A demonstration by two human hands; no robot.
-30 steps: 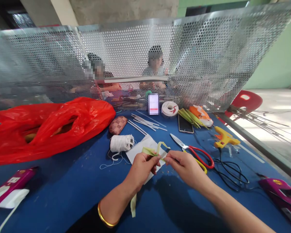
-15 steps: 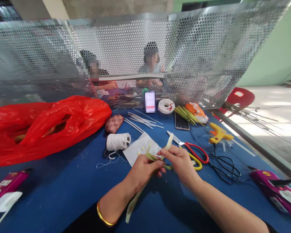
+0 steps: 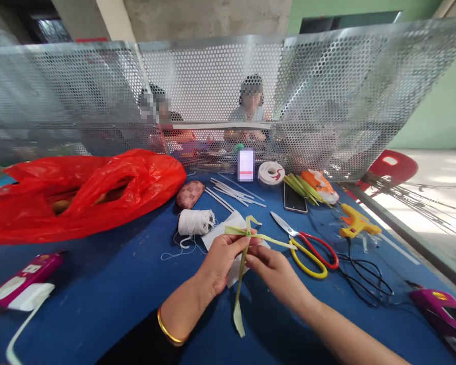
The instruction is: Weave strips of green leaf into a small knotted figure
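Since the earlier frame, the long tail point(image 3: 238, 319) of the leaf strips point(image 3: 233, 230) has swung from a leftward slant to hang nearly straight down, and one strip now reaches right toward the scissors point(image 3: 283, 223). Expect them to be light, limp and easily split—hold them at the crossing, not by the ends. Your left hand point(image 3: 222, 253) pinches them there, above the white paper point(image 3: 220, 227). Your right hand point(image 3: 279, 268) bunches its fingers narrowly beside it; whether they grip, I can't tell. Your fingers hide the crossing's underside. Farther off, the perforated screen point(image 3: 213, 76) blurs the people point(image 3: 247, 115) behind.
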